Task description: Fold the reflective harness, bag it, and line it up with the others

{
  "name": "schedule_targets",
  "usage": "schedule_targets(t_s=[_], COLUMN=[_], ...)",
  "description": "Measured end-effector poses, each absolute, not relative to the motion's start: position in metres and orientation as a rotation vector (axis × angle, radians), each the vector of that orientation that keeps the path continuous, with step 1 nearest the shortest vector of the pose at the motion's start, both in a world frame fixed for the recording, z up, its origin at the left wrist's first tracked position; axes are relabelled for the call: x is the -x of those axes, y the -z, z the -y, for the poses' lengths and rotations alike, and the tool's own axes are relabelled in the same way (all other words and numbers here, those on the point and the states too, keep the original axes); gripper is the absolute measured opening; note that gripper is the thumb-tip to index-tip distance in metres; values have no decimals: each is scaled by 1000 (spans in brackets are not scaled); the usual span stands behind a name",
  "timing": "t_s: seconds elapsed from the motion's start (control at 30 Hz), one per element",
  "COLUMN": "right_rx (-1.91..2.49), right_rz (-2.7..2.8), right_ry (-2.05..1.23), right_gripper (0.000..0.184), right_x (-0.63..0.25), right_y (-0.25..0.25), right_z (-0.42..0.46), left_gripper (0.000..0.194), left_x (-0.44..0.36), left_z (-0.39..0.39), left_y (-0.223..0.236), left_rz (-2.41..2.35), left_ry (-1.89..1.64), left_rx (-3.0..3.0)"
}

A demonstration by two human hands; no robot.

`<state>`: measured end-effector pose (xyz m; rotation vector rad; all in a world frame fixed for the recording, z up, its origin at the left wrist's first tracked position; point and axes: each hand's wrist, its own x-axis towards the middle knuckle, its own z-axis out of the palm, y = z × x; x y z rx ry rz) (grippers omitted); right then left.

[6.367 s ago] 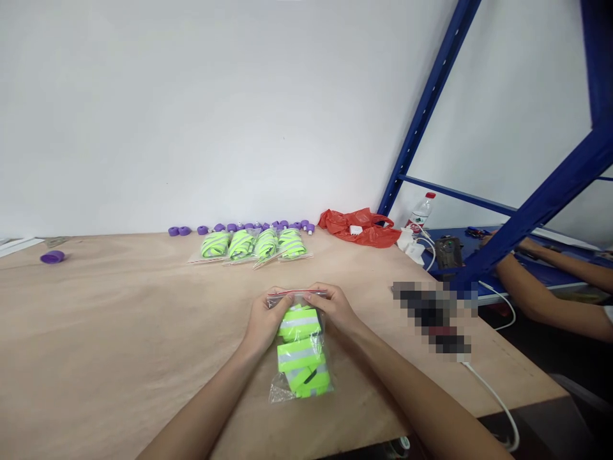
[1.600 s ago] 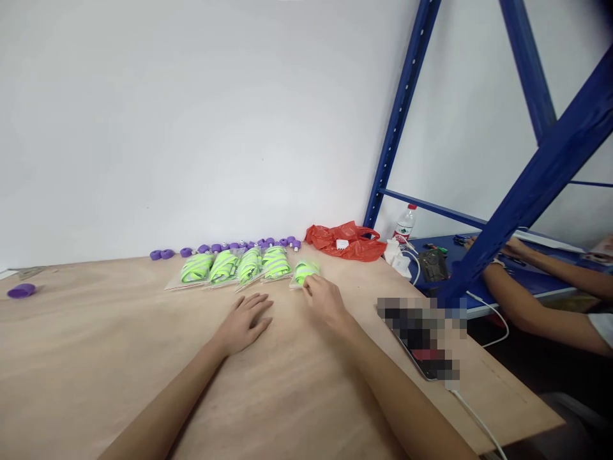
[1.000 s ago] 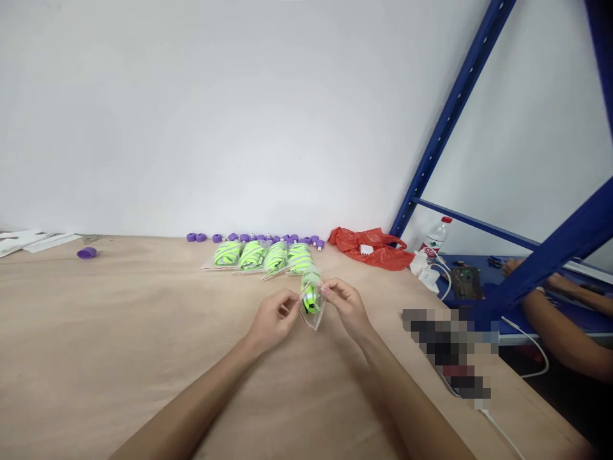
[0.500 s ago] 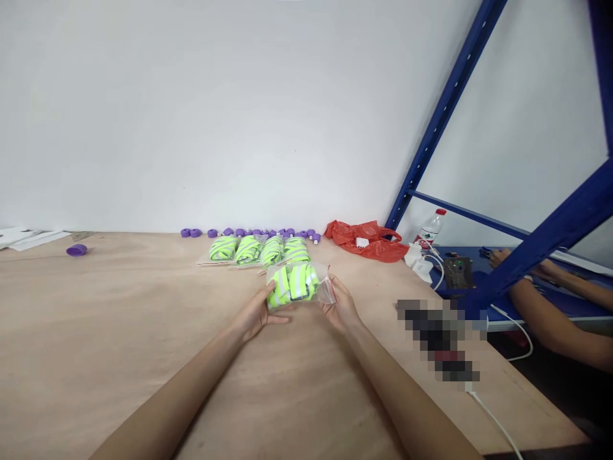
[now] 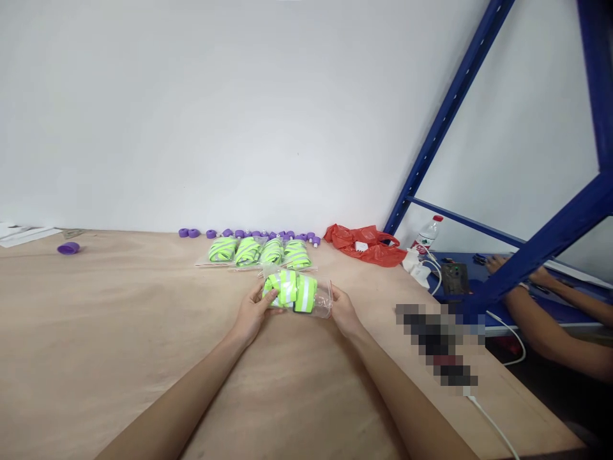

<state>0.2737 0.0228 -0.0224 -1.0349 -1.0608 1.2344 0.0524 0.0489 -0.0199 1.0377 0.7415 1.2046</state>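
Between my hands is a clear zip bag (image 5: pixel 324 299) holding rolled neon-yellow reflective straps (image 5: pixel 282 287) with silvery stripes. My left hand (image 5: pixel 253 314) is closed on its left end, thumb on top and fingers underneath. At the bag's right edge, where the zip strip is, my right hand (image 5: pixel 343 310) pinches the plastic; its fingertips are partly hidden. Just beyond, several similar bags of yellow straps (image 5: pixel 248 250) lie side by side on the wooden table (image 5: pixel 119 332).
Purple round pieces (image 5: pixel 239 234) line the wall, and a larger purple one (image 5: pixel 68 248) lies left. At right are a red plastic bag (image 5: pixel 383 253), a bottle (image 5: pixel 428 235), a blurred-out item (image 5: pixel 435 345) with a white cable, and a blue frame (image 5: pixel 445 115). Another person's arms (image 5: pixel 550 326) work beyond.
The held bag has tilted and come slightly lower, with its straps turned. My left thumb has moved onto the bag's top, while my right hand stays at its right end.
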Motion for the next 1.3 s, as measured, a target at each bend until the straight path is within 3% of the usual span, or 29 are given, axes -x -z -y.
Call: schedule_targets(t_s=[0.47,0.9,1.13,1.3], right_rx=[1043,1054,993,1091], right_rz=[1172,783,764,1105], right_ry=[-1341,-1131,-1198,-1233], right_gripper=[57,33,39,70], right_x=[-265,-297,-318,-310], right_y=[9,25,15,19], right_z=[-13,-28,-27,-27], left_gripper=[60,53,47,53], left_x=[-52,-11,4,-8], left_z=[-46,-77,-87,-79], left_y=[21,17,17,15], left_rz=[-837,-1196,-1214,-1093], left_ry=[-1118,-1408,-1612,-1562], left_rx=[-1308,-1187,-933,-919])
